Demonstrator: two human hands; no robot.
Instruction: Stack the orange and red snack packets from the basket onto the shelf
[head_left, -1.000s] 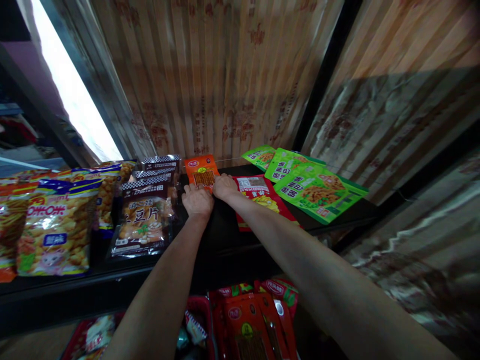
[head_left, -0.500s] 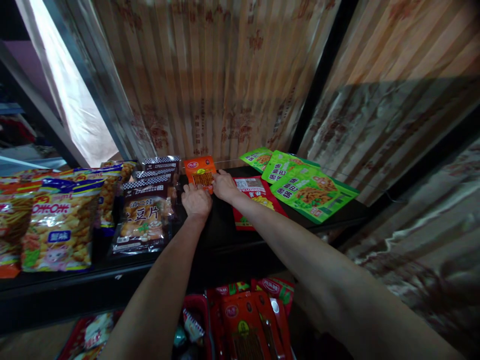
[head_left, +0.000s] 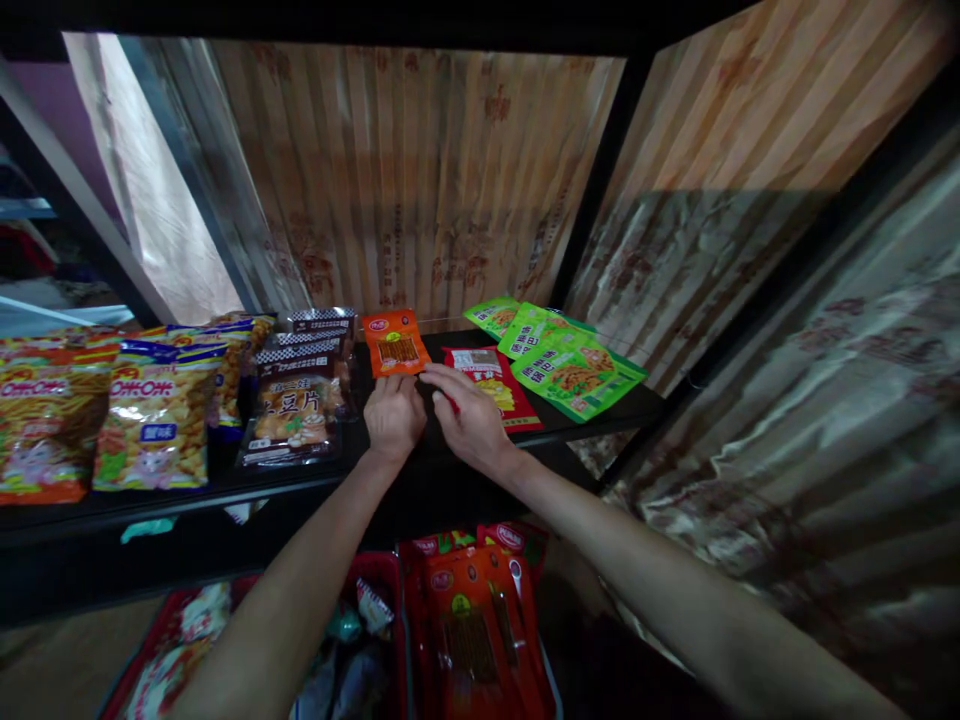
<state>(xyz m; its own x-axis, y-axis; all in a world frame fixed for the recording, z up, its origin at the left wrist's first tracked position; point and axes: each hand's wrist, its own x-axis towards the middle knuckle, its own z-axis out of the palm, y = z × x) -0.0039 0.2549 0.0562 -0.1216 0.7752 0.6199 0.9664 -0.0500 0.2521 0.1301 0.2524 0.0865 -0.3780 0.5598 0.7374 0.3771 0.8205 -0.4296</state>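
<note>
An orange snack packet (head_left: 397, 345) with a clear window showing brown strips lies on the black shelf, near its back. My left hand (head_left: 394, 415) is closed at the packet's lower edge, its fingers curled there and their tips partly hidden. Beside it, my right hand (head_left: 471, 418) has its index finger stretched toward the packet's lower right corner, the other fingers bent below. Whether that fingertip touches the corner, I cannot tell. A red snack packet (head_left: 517, 395) lies just behind the right hand. To the left stand dark-topped potato chip packets (head_left: 300, 395) in a row.
Yellow-and-blue snack bags (head_left: 161, 425) fill the shelf's left end; green packets (head_left: 574, 375) overlap at its right. Below, a red basket (head_left: 399, 610) holds small packs, beside a container of more orange packets (head_left: 469, 630). A dark post and curtain (head_left: 450, 180) stand behind.
My right hand has drawn back from the packet's right side to its lower right corner. My left hand has slid down to its lower edge, uncovering more of the packet. The view has shifted.
</note>
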